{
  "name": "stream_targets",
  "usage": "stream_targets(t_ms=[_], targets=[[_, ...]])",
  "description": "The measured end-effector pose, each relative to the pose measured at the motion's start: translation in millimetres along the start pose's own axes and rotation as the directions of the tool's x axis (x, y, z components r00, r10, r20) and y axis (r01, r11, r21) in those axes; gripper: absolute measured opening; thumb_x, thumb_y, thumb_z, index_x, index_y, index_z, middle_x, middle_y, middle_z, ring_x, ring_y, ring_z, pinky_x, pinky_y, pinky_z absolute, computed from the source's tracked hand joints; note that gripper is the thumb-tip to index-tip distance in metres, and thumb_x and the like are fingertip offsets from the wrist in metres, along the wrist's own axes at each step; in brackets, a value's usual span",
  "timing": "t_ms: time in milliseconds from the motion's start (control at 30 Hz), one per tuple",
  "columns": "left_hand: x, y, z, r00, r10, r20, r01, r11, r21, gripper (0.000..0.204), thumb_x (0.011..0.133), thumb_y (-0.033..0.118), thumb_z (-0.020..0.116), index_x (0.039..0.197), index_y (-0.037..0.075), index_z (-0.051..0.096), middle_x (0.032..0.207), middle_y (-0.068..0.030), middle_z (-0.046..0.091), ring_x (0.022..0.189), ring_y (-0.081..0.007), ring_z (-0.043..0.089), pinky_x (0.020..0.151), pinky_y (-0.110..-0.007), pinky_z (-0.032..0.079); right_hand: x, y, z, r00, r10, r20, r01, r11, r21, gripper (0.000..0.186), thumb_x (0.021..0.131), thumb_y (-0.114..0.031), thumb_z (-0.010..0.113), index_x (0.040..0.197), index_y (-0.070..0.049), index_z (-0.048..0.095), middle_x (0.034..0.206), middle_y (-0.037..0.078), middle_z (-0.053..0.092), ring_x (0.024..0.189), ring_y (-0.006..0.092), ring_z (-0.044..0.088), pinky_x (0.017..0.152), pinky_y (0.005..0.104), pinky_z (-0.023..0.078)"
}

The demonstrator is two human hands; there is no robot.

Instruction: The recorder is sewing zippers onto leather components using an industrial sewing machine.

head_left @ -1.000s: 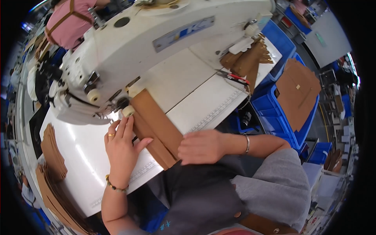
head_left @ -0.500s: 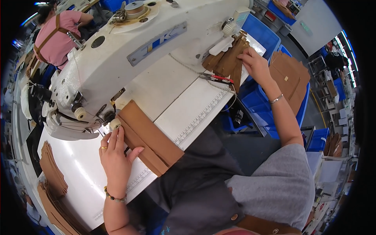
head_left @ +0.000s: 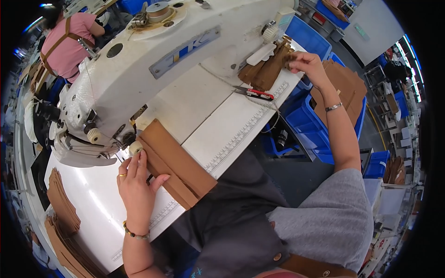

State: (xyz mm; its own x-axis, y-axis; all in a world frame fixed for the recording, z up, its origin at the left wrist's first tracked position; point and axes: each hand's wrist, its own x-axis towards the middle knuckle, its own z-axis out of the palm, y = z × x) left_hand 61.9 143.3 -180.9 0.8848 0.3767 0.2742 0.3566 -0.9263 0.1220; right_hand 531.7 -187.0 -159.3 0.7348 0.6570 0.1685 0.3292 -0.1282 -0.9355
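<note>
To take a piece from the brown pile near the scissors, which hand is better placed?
Probably the right hand: it is at that pile, while the left hand is farther away, at the brown panel.

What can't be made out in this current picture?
In the head view:
- Right hand: whether it grips the brown strips, hidden by the hand itself.
- Sewing machine: its top, cut off by the upper edge.
- Needle tip: lost around the pale knob and glare.
- Blue bin: contents beneath the brown sheets, covered by them.
</note>
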Motion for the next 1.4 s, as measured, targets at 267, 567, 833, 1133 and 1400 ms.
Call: stream_targets(t_ms=[267,567,833,1133,1400], targets=[[1,1,-1,1.000,-0.002,-0.003,0.002,1.000,0.003,0.087,0.073,0.056,0.082,0.138,0.000,0.066,0.132,-0.0123,0.070,0.123,-0.0364,0.060,0.099,-0.046,0.050,34,-15,-10,0.984,0.105,0.141,-0.099,0.994,-0.048,0.016,0.092,-0.012,0.081,0.102,-0.005,0.071,0.086,-0.001,0.068,0.075,0.0069,0.067,0.067,0.0213,0.051],[1,0,-1,0.999,0.003,0.035,-0.004,1.000,0.021,0.087,0.076,0.055,0.079,0.140,-0.002,0.064,0.146,-0.0122,0.064,0.121,-0.0374,0.060,0.104,-0.045,0.051,-2,-2,29,0.885,-0.258,0.388,0.461,0.610,-0.644,0.015,0.089,-0.005,0.078,0.101,0.002,0.072,0.111,0.005,0.071,0.085,0.0128,0.069,0.073,0.0317,0.056],[0,0,1,1.000,-0.008,0.018,0.008,1.000,0.015,0.086,0.074,0.055,0.082,0.138,0.000,0.066,0.138,-0.0113,0.068,0.123,-0.0353,0.060,0.101,-0.045,0.049,-1,5,-24,0.980,0.113,-0.165,-0.070,0.967,0.245,0.017,0.103,-0.015,0.070,0.116,-0.004,0.070,0.102,0.001,0.067,0.078,0.0071,0.063,0.073,0.0236,0.054],[0,2,-1,0.999,-0.016,0.042,0.016,1.000,0.006,0.086,0.074,0.049,0.083,0.141,-0.001,0.064,0.146,-0.0110,0.065,0.121,-0.0368,0.060,0.105,-0.045,0.050,30,-28,-53,0.930,-0.116,-0.348,0.031,0.970,-0.241,0.021,0.098,-0.016,0.075,0.113,-0.006,0.065,0.085,-0.002,0.056,0.071,0.0086,0.055,0.066,0.0253,0.046],[0,0,1,1.000,-0.007,0.004,0.007,1.000,0.017,0.086,0.074,0.056,0.081,0.138,0.001,0.066,0.138,-0.0118,0.069,0.123,-0.0353,0.060,0.101,-0.045,0.050,21,-23,29,0.885,-0.293,0.362,0.457,0.394,-0.797,0.042,0.081,0.007,0.060,0.121,-0.005,0.062,0.128,0.014,0.064,0.116,0.0345,0.066,0.095,0.0408,0.055]])
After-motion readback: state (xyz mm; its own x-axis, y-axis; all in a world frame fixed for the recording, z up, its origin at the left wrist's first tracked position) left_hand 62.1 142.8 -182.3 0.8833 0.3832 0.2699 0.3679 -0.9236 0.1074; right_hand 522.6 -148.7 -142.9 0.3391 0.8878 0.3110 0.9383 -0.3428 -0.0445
